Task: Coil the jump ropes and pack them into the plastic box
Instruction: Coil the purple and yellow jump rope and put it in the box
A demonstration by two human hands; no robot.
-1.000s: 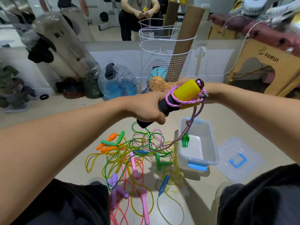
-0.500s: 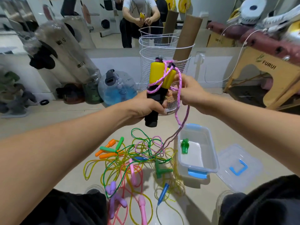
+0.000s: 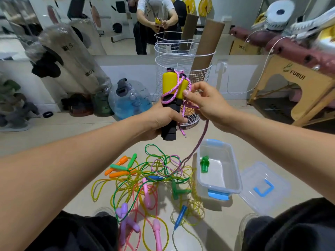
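A tangle of jump ropes (image 3: 154,180) is spread on the floor beside the open plastic box (image 3: 219,169). Above it, two yellow-and-black handles (image 3: 172,98) are gripped upright by the left hand (image 3: 163,120) — their pink cord (image 3: 188,105) is pinched by the right hand (image 3: 204,104).

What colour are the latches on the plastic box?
Light blue, on a clear plastic box; the near latch shows best in the head view.
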